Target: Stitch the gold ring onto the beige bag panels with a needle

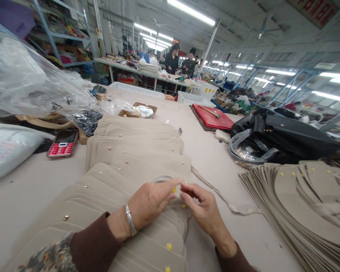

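My left hand [150,202] and my right hand [201,207] meet fingertip to fingertip over a row of overlapping beige leather pieces [124,166] with small brass studs. Both hands are pinched; a small yellow bit [174,189] shows between the left fingertips, and what the right fingers hold is too small to name. A small round clear lid or dish [162,178] lies just beyond the left fingers. Loose yellow bits [169,246] lie on the nearer pieces. A silver bangle is on my left wrist.
A fanned stack of beige pieces [300,211] lies right. Black bags [283,136], a red board [212,117], a red phone [62,142], plastic bags [25,79] and a beige strap [215,192] are on the table [22,196]. People stand at a far table [136,70].
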Tool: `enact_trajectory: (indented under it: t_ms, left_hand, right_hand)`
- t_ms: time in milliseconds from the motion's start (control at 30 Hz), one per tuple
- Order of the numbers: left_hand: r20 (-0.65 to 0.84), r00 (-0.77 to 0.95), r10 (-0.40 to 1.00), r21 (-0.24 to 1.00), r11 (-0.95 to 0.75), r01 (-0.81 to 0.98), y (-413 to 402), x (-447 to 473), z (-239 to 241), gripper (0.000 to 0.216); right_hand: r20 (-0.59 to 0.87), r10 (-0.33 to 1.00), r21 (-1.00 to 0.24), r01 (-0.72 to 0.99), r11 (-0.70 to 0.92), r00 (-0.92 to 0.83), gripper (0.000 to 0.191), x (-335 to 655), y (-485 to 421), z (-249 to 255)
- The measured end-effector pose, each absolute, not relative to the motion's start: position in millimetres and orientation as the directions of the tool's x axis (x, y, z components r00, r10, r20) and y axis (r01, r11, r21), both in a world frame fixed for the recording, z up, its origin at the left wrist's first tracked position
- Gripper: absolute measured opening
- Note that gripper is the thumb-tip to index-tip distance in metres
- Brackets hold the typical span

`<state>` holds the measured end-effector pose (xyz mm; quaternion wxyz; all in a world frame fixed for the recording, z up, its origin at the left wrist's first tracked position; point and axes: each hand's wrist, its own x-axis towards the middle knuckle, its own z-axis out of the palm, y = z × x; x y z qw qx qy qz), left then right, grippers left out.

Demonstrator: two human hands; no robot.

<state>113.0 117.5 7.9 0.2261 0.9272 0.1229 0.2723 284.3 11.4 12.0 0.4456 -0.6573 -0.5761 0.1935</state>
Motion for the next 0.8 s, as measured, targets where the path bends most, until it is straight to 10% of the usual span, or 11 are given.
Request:
enact_trajectory:
  t_ms: [433, 633, 800]
  left_hand:
    - [0.225, 0.873, 0.434, 0.512, -0.815, 0.273, 111, 120, 18, 0.007]
    - [0.422, 0.839, 0.345, 0.367, -0.911, 0.189, 107, 122, 12, 0.018]
    - [0.399, 0.847, 0.351, 0.255, -0.930, 0.266, 108, 127, 17, 0.017]
  right_hand:
    - [0.595, 0.798, -0.441, 0.868, 0.230, 0.091, 0.020, 268, 14, 2]
    - [0.101, 0.880, -0.937, 0.341, -0.073, 0.464, 0.016, 266, 19, 4]
    - [-0.243, 0.781, -0.966, -0.074, -0.247, 0.576, 0.035, 302, 27, -4]
